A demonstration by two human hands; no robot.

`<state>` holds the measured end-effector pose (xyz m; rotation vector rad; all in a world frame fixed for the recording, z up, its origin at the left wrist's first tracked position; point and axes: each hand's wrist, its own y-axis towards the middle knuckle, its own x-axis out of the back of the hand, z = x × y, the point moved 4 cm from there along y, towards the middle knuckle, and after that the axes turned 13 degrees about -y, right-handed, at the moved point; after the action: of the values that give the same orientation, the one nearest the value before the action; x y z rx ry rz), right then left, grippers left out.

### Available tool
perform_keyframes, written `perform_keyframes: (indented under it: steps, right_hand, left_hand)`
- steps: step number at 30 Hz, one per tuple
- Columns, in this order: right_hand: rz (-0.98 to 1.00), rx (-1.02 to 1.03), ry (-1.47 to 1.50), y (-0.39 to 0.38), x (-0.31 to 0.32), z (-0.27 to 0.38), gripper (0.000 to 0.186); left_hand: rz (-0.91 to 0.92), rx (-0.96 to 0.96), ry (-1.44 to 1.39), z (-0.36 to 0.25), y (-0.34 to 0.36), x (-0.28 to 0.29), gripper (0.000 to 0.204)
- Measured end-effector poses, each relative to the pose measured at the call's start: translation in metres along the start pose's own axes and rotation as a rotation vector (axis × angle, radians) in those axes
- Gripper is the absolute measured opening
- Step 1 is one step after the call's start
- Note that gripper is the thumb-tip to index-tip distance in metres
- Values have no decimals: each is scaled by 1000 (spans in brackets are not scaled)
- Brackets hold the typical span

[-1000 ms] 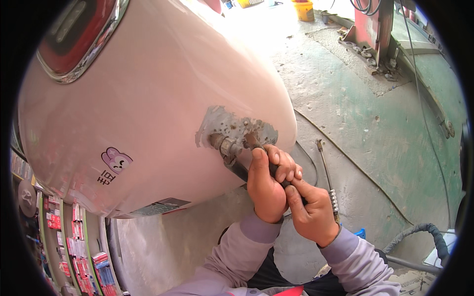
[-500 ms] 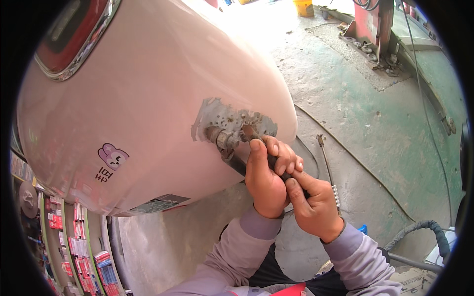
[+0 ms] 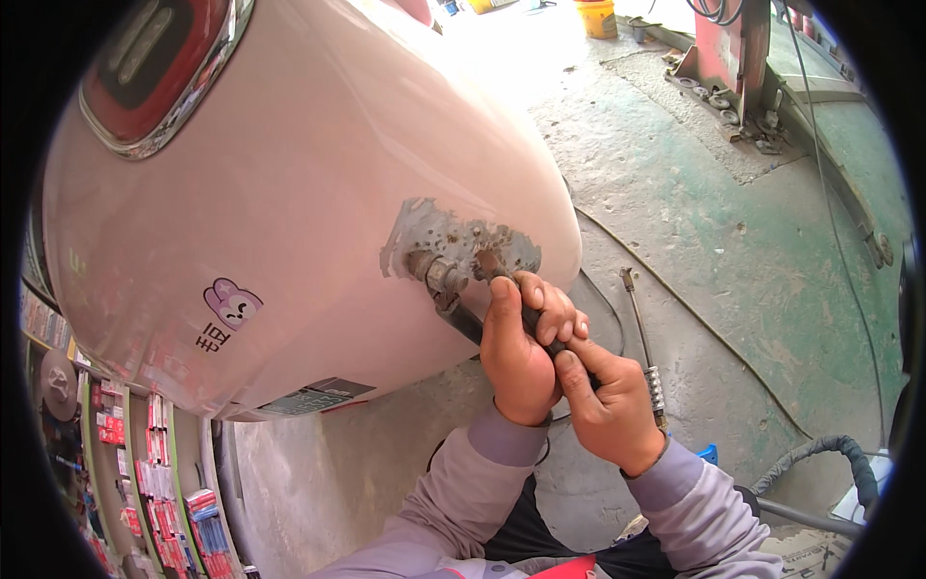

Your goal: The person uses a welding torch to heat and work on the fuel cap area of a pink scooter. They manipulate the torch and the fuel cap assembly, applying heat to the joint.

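A pink vehicle body panel (image 3: 289, 174) has a bared grey patch (image 3: 434, 222) with dark spots and small holes. My left hand (image 3: 521, 357) wraps round a dark tool (image 3: 531, 318), whose rusty tip (image 3: 489, 262) rests at the patch. My right hand (image 3: 608, 405) grips the same tool lower down, just right of my left. Beside the tip, left of it, a cylindrical metal fitting (image 3: 436, 275) on a dark shaft sits against the panel; my fingers partly hide the shaft.
A concrete floor (image 3: 714, 241) carries a cable (image 3: 694, 312), a slim metal rod tool (image 3: 632, 299) and a thick wrapped hose (image 3: 820, 449). Shelves with packaged items (image 3: 154, 473) stand lower left. A red post (image 3: 719, 48) and a yellow bucket (image 3: 598, 21) are at upper right.
Both hands and the tool sit a little higher in the picture than a second ago, still gripping alike. The panel's place in view has shifted slightly.
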<state>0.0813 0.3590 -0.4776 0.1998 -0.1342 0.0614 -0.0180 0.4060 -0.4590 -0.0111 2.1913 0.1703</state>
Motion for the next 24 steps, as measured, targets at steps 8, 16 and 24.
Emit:
perform_keyframes:
  steps: [8, 16, 24]
  right_hand:
    - [30, -18, -18, 2, -2, 0, 27]
    - [-1, 76, -91, 5, 2, 11, 28]
    - [9, 95, -152, 7, 9, 10, 29]
  left_hand:
    - [34, 2, 23, -5, 3, 1, 44]
    - [28, -3, -34, -3, 4, -5, 43]
    - [-4, 8, -57, 4, 3, -3, 42]
